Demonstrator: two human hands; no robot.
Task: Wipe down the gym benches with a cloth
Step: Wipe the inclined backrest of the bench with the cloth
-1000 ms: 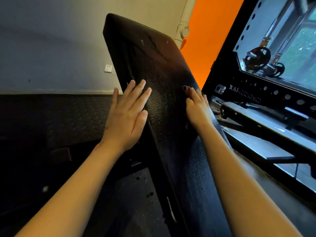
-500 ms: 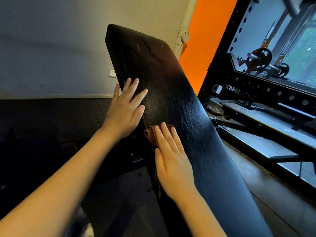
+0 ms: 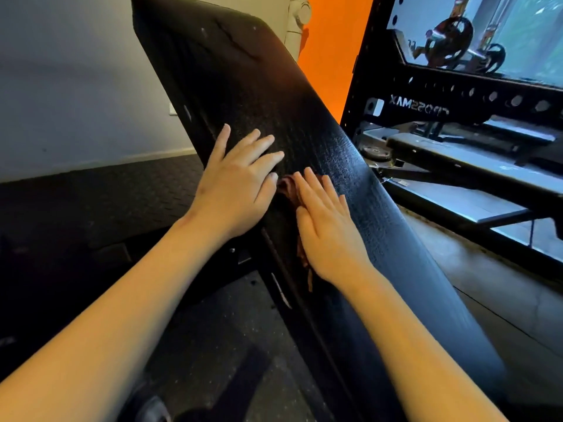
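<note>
Wiping is the step in hand — we have the cloth flat against the black inclined bench pad, about midway up its length and toward its left edge. Our right hand lies on top of it with straight fingers, pressing rather than grasping. A reddish-brown fold shows past the fingertips, and a strip trails below the wrist along the pad's side. Our left hand rests just beside it, palm down, fingers spread and relaxed on the pad, grasping nothing — we judge that it steadies the backrest while the other hand rubs.

Above our hands the textured surface runs up to the rounded top, with a crease or tear near that end. We cannot tell which parts are already clean.

The next move, as we see it, calls for sliding the cloth along the pad under even palm pressure. We should gather the trailing strip so that it does not drag off the edge, and shift the bracing hand out of the path. To the right, a black rack stands with a flat bench by it, probably due a wipe too.
</note>
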